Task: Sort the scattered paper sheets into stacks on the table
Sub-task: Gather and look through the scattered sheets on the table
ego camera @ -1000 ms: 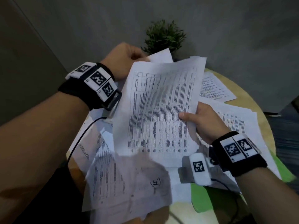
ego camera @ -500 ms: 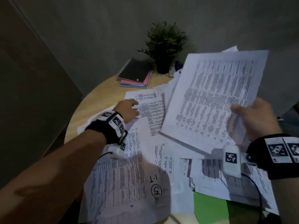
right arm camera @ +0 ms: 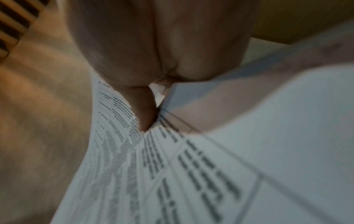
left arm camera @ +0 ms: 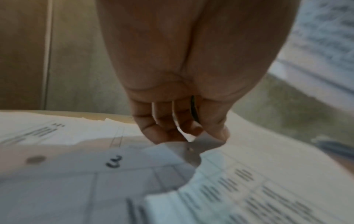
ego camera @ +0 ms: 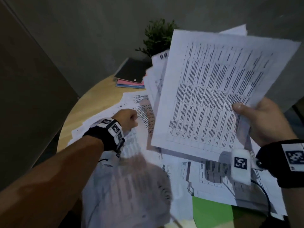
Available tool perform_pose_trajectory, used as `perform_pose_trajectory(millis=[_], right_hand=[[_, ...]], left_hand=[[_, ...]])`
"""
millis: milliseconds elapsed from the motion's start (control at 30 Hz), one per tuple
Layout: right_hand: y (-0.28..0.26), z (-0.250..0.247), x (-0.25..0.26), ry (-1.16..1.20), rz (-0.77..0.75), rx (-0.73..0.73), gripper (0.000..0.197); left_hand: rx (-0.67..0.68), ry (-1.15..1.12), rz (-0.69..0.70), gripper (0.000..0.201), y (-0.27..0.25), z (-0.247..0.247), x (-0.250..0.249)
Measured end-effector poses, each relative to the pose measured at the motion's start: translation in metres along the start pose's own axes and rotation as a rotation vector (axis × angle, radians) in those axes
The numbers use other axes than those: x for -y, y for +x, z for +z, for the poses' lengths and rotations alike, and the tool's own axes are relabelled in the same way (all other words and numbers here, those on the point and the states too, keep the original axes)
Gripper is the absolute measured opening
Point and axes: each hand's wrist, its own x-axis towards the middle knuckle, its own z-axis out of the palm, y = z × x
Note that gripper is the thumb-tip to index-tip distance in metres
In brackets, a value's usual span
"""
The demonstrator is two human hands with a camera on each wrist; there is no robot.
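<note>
My right hand grips a sheaf of printed sheets raised above the table, thumb on the top page; the right wrist view shows the thumb pressed into the fanned held sheets. My left hand is down at the left of the scattered papers, fingers curled. In the left wrist view its fingers pinch the corner of a sheet that lifts off the pile. That lifted sheet is a blur in the head view.
A round wooden table carries the paper mess. A pile of notebooks and a potted plant stand at the back by the wall. A green sheet lies at the front right.
My right hand carried the sheaf up and to the right. My left hand dropped from the sheaf to the papers on the table and pinched a sheet's corner, which now lifts.
</note>
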Motion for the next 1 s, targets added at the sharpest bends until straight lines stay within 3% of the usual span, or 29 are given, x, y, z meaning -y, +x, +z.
perform_pose_trajectory(millis=[100, 233, 300, 367, 433, 467, 567, 733, 900, 1000], right_hand=[[-0.004, 0.003, 0.004, 0.104, -0.050, 0.086, 0.041], [-0.004, 0.012, -0.003, 0.192, -0.052, 0.207, 0.027], [-0.005, 0.019, -0.003, 0.225, -0.039, 0.213, 0.036], [-0.008, 0.022, 0.003, 0.156, -0.052, 0.196, 0.019], [-0.009, 0.014, 0.010, 0.045, -0.076, 0.111, 0.048], [-0.007, 0.008, 0.009, 0.041, -0.050, 0.084, 0.047], [0.000, -0.001, 0.001, -0.095, -0.009, -0.067, 0.013], [-0.002, 0.003, -0.002, -0.459, 0.047, -0.049, 0.026], [0.002, -0.001, -0.009, -0.751, -0.011, -0.144, 0.029], [0.003, 0.003, -0.007, -0.675, -0.017, -0.119, 0.029]], left_hand=[[-0.124, -0.063, 0.087, 0.023, -0.009, -0.027, -0.014], [-0.235, -0.239, 0.249, 0.020, -0.024, -0.067, -0.041], [-0.272, -0.277, 0.302, 0.020, -0.028, -0.080, -0.057], [-0.310, -0.254, 0.328, 0.026, -0.028, -0.089, -0.069], [-0.320, -0.249, 0.345, 0.028, -0.030, -0.095, -0.077], [-0.329, -0.258, 0.349, 0.027, -0.032, -0.098, -0.078], [-0.383, -0.263, 0.382, 0.022, -0.042, -0.104, -0.081], [-0.395, -0.099, 0.380, 0.015, -0.054, -0.115, -0.088], [-0.525, -0.047, 0.430, 0.032, -0.079, -0.157, -0.092], [-0.541, -0.005, 0.464, 0.009, -0.085, -0.160, -0.104]])
